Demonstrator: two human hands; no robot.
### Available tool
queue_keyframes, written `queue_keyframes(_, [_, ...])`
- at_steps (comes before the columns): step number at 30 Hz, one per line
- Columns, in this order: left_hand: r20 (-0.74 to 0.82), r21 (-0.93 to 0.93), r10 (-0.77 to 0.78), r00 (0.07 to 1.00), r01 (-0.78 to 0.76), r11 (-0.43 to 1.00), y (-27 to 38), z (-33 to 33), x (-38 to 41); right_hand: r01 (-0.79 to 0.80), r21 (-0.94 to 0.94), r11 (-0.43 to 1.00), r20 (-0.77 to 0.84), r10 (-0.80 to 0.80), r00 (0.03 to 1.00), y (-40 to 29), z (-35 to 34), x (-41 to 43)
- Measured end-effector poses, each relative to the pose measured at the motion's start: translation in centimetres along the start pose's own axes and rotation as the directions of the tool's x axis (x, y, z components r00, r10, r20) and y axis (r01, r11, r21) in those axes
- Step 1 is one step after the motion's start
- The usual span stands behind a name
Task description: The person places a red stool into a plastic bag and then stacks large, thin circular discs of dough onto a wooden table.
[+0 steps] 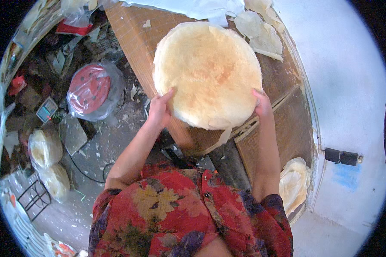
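A thick stack of large, round, thin flatbreads point(209, 74), browned in patches on top, is held level in front of me above the wooden table. My left hand point(161, 107) grips its lower left edge, thumb on top, and my right hand point(262, 102) grips the lower right edge the same way. The fingers beneath the stack are hidden. A loose strip hangs from the edge nearest me. Torn pieces of thin flatbread point(259, 33) lie on the table beyond the stack at the right. White sheeting point(186, 7) covers the table's far end.
The brown wooden table point(276, 138) runs along the white wall; more flatbreads point(294, 184) lie at its near right end. On the littered floor at left are a plastic-wrapped red round stool point(90, 88), a scale with a lit display point(47, 110) and bagged flatbread stacks point(45, 147).
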State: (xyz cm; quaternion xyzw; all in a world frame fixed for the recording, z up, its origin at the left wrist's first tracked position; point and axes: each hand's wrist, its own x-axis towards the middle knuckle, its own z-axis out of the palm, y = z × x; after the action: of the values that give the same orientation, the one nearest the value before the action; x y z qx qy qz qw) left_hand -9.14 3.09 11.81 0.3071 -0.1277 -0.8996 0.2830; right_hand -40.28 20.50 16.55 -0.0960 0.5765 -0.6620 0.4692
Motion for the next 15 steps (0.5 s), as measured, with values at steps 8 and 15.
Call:
queue_keyframes(8, [-0.080,0.159,0.010,0.997,0.003,0.987,0.1,0.1,0.4,0.039,-0.173,0.984,-0.295,-0.089,0.951,-0.4,-1.1,1.2])
queue_keyframes(15, [-0.085,0.127,0.025,0.996,-0.014,0.992,-0.1,0.0,0.7,0.000,-0.418,0.908,-0.452,-0.208,0.868,-0.1,0.8,1.8])
